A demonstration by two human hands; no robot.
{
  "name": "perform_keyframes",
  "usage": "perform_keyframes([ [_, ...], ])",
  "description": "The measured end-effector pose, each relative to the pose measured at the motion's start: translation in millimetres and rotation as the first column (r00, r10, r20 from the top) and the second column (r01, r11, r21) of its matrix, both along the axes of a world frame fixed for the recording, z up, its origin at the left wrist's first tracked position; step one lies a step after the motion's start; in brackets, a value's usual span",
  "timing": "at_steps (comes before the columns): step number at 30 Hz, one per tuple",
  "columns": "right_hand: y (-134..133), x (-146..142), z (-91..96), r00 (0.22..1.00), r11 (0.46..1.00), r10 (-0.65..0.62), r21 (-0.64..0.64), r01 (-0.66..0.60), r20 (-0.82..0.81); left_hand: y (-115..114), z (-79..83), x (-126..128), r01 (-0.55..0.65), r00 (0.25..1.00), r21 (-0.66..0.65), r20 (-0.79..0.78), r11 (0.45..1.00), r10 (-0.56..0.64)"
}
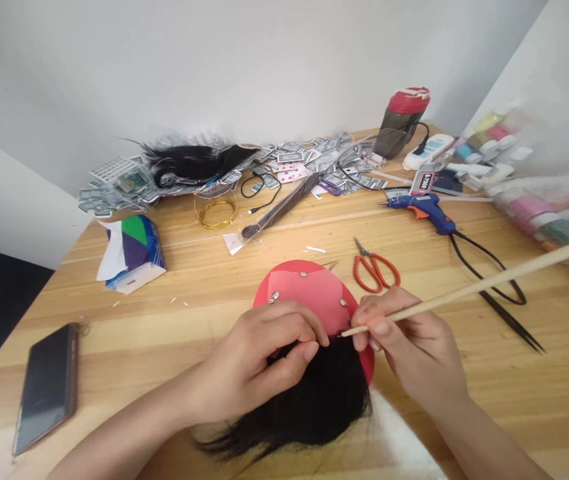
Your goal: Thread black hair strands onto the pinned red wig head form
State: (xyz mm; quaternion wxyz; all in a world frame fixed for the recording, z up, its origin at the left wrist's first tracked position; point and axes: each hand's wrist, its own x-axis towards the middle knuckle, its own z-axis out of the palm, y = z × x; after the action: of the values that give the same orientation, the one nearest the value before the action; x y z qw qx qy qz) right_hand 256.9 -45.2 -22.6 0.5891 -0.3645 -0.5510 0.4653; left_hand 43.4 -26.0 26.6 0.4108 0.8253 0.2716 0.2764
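A red rounded form (314, 287) with small silver pins stands on the wooden table (214, 267) just in front of me. Black hair (309, 400) covers its near side. My left hand (264, 353) is closed, pinching a lock of the hair against the red surface. My right hand (404, 340) grips a long thin wooden stick (489, 281) that runs up to the right. The stick's tip touches the hair line next to my left fingertips.
Red-handled scissors (375, 270) lie just behind the form. A blue glue gun (421, 208) with a black cord lies at right. A phone (47, 387) rests at left, a tissue pack (134, 253) behind it. More black hair (194, 162), gold wire (215, 210) and cards line the back.
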Motion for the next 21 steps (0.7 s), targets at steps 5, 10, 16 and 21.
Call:
perform_keyframes([
  [5,-0.8,-1.1,0.8,0.999,0.999,-0.025,-0.026,0.025,0.022,0.5,0.4,0.3,0.000,1.000,0.030,-0.009,1.000,0.000],
  [10,-0.6,-1.4,0.4,1.000,0.999,-0.030,-0.021,0.030,0.009,0.4,0.2,0.6,0.005,1.000,0.030,-0.022,1.000,-0.005],
  [16,-0.3,-1.2,0.2,1.000,0.999,-0.031,-0.023,0.031,0.005,-0.4,2.7,1.4,-0.002,0.999,0.040,-0.039,0.999,0.004],
  [21,-0.1,-1.7,-2.0,0.999,0.999,-0.039,-0.021,0.039,-0.024,-0.8,4.5,1.6,-0.003,0.999,0.032,-0.038,0.999,0.004],
])
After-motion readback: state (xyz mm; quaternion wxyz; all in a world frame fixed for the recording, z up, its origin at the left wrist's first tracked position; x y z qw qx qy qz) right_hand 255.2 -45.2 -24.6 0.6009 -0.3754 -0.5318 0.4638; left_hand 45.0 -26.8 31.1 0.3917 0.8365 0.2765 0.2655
